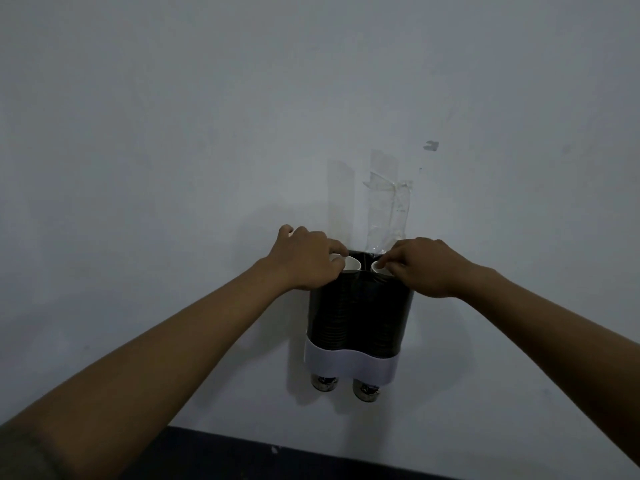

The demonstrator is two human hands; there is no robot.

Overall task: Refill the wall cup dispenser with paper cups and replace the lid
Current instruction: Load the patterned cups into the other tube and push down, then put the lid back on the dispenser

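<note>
Reaching to a wall-mounted cup dispenser at 6 o'clock of centre, the left hand curls fingers over one white paper cup rim; the right hand pinches another cup. Dim light hides the dark stacks inside; no lid shows.

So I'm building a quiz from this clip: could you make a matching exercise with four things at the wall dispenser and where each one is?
Things:
1. dark two-tube wall cup dispenser
2. white wavy band
3. clear tape strips
4. white paper cup rims

Places:
A. on the wall above the dispenser
B. at the open top, at the fingers of the left hand and right hand
C. fixed to the pale wall
D. around the dispenser's lower end

Pairs: 1-C, 2-D, 3-A, 4-B
</note>
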